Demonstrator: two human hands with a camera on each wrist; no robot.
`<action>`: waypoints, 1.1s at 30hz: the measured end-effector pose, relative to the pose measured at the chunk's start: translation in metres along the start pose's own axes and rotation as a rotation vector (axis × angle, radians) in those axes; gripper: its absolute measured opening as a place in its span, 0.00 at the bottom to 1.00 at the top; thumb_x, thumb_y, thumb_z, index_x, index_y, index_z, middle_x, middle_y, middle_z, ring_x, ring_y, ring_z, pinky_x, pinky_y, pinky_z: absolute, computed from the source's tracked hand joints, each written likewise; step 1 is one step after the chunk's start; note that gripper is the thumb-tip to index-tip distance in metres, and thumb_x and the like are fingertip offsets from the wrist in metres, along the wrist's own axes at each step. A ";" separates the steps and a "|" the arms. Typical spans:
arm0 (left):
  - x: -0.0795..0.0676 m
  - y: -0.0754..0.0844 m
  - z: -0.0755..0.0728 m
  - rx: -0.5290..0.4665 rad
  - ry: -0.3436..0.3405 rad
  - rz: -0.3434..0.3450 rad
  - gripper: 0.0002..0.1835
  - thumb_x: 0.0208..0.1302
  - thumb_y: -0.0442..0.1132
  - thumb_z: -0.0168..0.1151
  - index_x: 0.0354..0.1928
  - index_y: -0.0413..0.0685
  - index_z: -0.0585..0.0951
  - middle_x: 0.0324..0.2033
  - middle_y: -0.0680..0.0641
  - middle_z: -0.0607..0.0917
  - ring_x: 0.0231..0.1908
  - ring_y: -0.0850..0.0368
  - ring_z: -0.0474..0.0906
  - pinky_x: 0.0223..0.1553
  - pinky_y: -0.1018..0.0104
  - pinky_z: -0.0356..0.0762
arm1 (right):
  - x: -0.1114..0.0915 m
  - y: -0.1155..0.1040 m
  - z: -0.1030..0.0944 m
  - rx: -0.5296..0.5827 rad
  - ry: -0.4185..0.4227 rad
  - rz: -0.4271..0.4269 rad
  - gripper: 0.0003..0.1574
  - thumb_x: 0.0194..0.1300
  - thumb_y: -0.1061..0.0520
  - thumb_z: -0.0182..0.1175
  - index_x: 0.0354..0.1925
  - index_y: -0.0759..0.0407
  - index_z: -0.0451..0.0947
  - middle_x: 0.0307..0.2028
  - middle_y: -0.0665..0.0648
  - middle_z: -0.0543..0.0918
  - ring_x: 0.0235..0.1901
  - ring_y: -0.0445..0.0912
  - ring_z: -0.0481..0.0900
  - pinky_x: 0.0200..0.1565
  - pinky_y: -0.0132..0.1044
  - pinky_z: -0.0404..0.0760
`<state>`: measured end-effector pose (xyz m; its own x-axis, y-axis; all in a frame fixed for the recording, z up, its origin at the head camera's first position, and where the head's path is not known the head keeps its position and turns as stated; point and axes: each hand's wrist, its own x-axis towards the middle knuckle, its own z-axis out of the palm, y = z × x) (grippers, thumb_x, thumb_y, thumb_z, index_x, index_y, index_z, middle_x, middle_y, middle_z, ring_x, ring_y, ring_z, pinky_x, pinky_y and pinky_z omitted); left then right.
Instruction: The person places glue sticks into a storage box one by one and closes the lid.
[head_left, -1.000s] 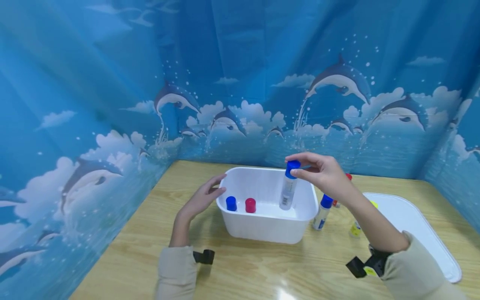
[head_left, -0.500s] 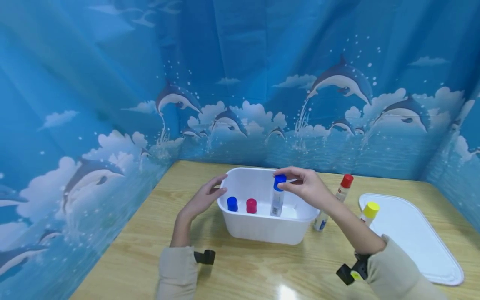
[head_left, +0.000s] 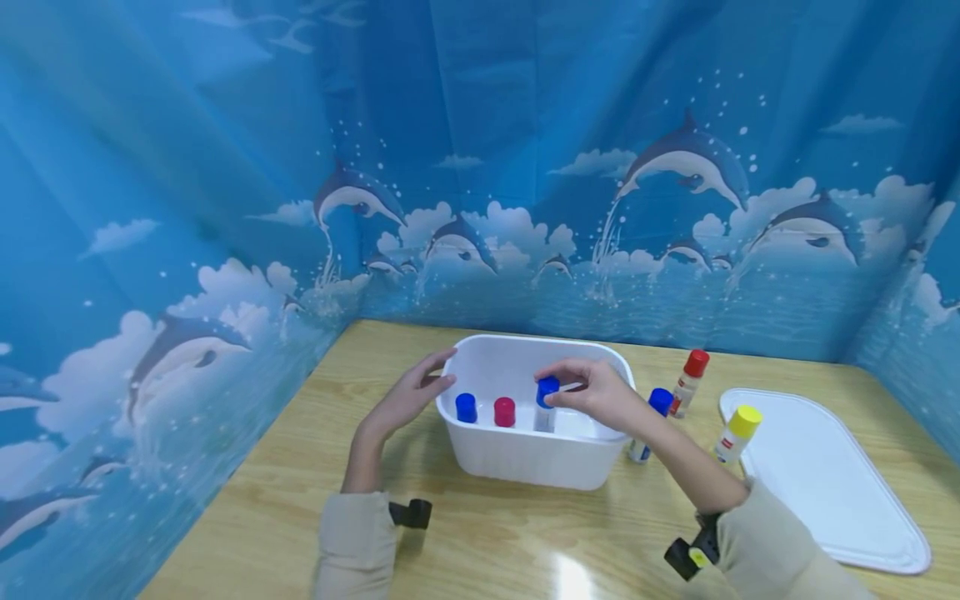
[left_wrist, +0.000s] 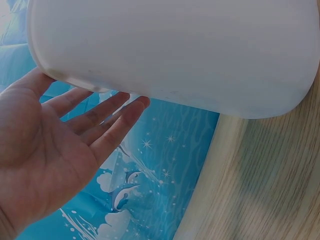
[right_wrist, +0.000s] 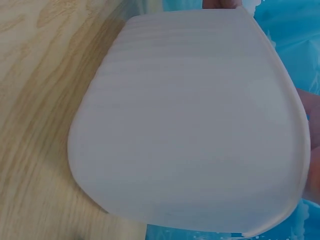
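In the head view my right hand (head_left: 597, 397) reaches into a white plastic bin (head_left: 525, 458). Thumb and fingers pinch the blue cap of a clear, slim bottle (head_left: 545, 419), upright inside it; its lower end is hidden by the bin's front wall. Left of it in the bin show a red cap (head_left: 505, 412) and another blue cap (head_left: 466, 408). My left hand (head_left: 405, 396) touches the bin's left rim with extended fingers; the left wrist view shows this hand (left_wrist: 65, 130) with relaxed fingers along the rim. The right wrist view shows mostly the bin's outer wall (right_wrist: 190, 125).
Right of the bin stand a blue-capped bottle (head_left: 660, 402), a red-capped bottle (head_left: 686, 387) and a yellow-capped bottle (head_left: 738, 433). A white tray or lid (head_left: 825, 483) lies on the wooden table (head_left: 480, 542) at the right. A dolphin-print curtain (head_left: 487, 167) encloses the back and sides.
My right hand has moved left and down, lowering the blue-capped bottle deeper into the bin beside the red cap. The left hand has stayed at the rim.
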<state>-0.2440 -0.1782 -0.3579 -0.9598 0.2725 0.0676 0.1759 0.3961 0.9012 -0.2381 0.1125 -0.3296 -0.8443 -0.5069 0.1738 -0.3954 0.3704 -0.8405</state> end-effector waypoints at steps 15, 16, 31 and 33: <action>0.007 -0.014 -0.001 0.007 0.009 0.018 0.30 0.66 0.54 0.52 0.68 0.56 0.61 0.65 0.42 0.62 0.59 0.43 0.63 0.56 0.48 0.65 | 0.001 0.008 -0.001 -0.024 -0.164 0.050 0.17 0.57 0.59 0.65 0.46 0.61 0.80 0.44 0.56 0.81 0.45 0.50 0.77 0.47 0.41 0.77; 0.007 -0.014 -0.001 0.007 0.010 0.018 0.30 0.66 0.53 0.52 0.68 0.56 0.61 0.64 0.42 0.62 0.59 0.43 0.64 0.56 0.48 0.65 | 0.001 0.008 -0.001 -0.023 -0.172 0.054 0.17 0.57 0.59 0.65 0.46 0.61 0.80 0.45 0.56 0.81 0.46 0.50 0.77 0.48 0.41 0.77; 0.007 -0.013 -0.001 0.003 0.004 0.004 0.30 0.67 0.52 0.52 0.68 0.54 0.61 0.64 0.41 0.62 0.59 0.43 0.63 0.56 0.48 0.64 | 0.002 0.008 -0.001 -0.052 -0.235 0.028 0.16 0.59 0.59 0.63 0.47 0.61 0.79 0.44 0.54 0.81 0.47 0.49 0.76 0.51 0.46 0.74; 0.003 -0.005 0.000 0.005 0.001 0.004 0.29 0.68 0.49 0.51 0.68 0.50 0.60 0.64 0.39 0.61 0.59 0.41 0.63 0.56 0.47 0.64 | 0.002 0.008 -0.001 -0.059 -0.238 0.026 0.16 0.59 0.59 0.63 0.47 0.60 0.78 0.44 0.54 0.80 0.47 0.49 0.76 0.51 0.46 0.74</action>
<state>-0.2476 -0.1795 -0.3620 -0.9593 0.2732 0.0713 0.1806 0.3995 0.8988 -0.2431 0.1153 -0.3351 -0.7480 -0.6634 0.0207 -0.4009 0.4267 -0.8107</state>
